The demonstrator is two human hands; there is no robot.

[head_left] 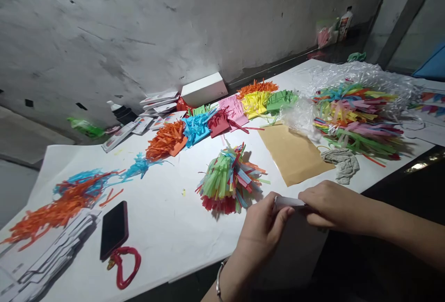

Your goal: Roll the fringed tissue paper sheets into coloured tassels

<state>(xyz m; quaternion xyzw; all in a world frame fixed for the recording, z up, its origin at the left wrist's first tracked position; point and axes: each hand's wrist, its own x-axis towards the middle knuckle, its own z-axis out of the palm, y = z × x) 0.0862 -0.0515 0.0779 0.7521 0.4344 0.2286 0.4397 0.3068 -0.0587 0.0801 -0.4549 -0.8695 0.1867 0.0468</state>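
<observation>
My left hand (261, 230) and my right hand (330, 207) meet at the table's near edge, both pinching a small pale folded strip of paper (289, 201) between their fingertips. A bangle circles my left wrist. Just beyond the hands lies a multicoloured pom-pom of cut paper fringes (229, 179), green, red, blue and orange. A brown paper sheet (294, 154) lies to the right of the pom-pom.
The white table (167, 218) carries rows of fringed coloured paper (215, 116), loose orange and blue strips (66, 200), a black phone (114, 229) with a red strap, stacked white cards (45, 260), a white box (204, 90), a grey cloth (344, 164) and a plastic bag of strips (358, 107).
</observation>
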